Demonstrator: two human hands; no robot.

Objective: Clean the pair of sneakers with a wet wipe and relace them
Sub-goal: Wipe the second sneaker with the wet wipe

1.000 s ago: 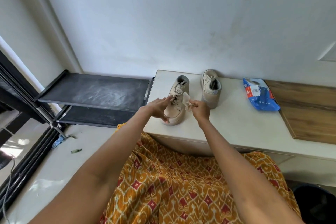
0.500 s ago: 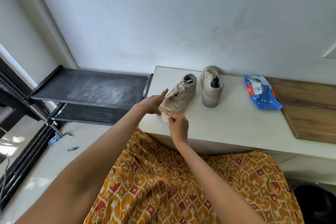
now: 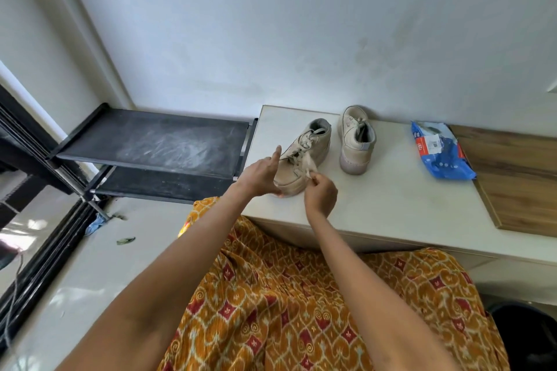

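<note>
Two beige sneakers stand on a white bench (image 3: 398, 208). The near sneaker (image 3: 313, 144) is tipped onto its side with its toe toward me. My left hand (image 3: 260, 176) grips that toe, its forefinger pointing up. Beside it, my right hand (image 3: 321, 196) pinches a small white wet wipe (image 3: 309, 166) against the shoe's side below the loose laces. The other sneaker (image 3: 357, 141) stands upright to the right, heel toward me, untouched.
A blue wet-wipe pack (image 3: 441, 155) lies right of the shoes, next to a wooden board (image 3: 518, 181). Left of the bench stands a black two-shelf rack (image 3: 156, 141). A dark bin (image 3: 530, 337) sits on the floor at lower right. My patterned orange skirt fills the foreground.
The near sneaker was turned from upright onto its side. My right hand moved the wipe from the laces down to the toe, then up along the shoe's side.
</note>
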